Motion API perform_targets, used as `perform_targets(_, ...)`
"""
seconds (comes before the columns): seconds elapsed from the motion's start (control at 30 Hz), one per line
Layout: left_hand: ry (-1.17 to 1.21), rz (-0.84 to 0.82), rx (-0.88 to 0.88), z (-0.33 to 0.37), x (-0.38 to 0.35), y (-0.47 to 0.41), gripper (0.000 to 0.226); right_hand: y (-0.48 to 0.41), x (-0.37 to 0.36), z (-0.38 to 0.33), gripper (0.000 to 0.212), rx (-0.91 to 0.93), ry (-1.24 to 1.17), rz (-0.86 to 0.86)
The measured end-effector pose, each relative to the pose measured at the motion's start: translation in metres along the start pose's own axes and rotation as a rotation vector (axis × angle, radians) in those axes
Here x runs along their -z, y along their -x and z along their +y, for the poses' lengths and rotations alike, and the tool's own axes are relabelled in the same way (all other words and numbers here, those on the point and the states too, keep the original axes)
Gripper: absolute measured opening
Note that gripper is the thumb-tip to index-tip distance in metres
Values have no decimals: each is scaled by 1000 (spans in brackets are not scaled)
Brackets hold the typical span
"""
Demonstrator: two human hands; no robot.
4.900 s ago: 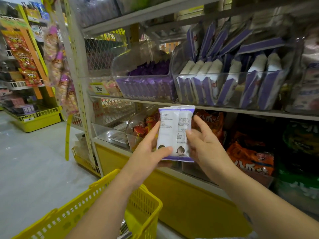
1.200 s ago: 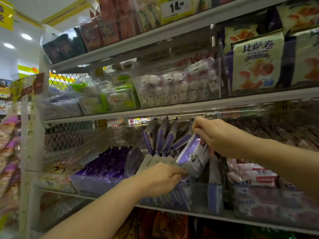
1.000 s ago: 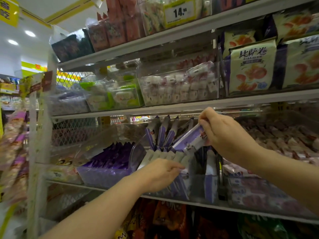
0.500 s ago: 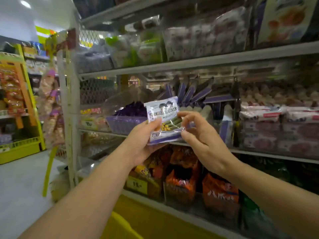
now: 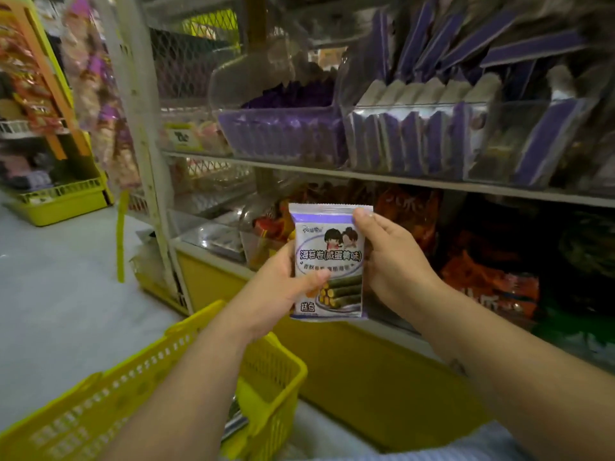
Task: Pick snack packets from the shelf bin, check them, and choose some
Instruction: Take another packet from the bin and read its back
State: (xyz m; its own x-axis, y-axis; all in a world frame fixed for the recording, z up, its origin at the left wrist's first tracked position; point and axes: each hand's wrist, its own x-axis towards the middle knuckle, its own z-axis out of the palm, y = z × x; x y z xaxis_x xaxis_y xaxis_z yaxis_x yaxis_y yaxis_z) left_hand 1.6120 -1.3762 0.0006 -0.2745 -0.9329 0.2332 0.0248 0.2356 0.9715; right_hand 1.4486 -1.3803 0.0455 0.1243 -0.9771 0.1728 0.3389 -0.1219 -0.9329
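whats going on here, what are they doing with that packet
A person at a snack shelf holds a purple-and-white snack packet upright in both hands, front toward the camera, seemingly checking it. The left hand grips its lower left edge, the right hand its right edge. A yellow basket sits below the left arm; the clear bin of similar packets is on the shelf above.

Soft, even light falls on the floor [image 5: 50,311] and the packet [image 5: 327,257], whose print reads sharp. The bags [image 5: 492,287] at lower right lie dim, the upper bins [image 5: 416,141] smear with blur, and the edges bow.
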Motion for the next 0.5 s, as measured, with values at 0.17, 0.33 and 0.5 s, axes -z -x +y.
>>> perform_targets(0.17, 65, 147, 37, 2, -6, -11, 24, -10, 9, 22, 30, -72, -56, 27)
perform_targets(0.33, 116, 298, 97, 2, -8, -16, 16, -12, 19, 36, 31, -115, -32, 0)
perform_targets(0.5, 236, 366, 161, 4, -8, -14, 19, -8, 23, 35, 38, -155, 19, -91)
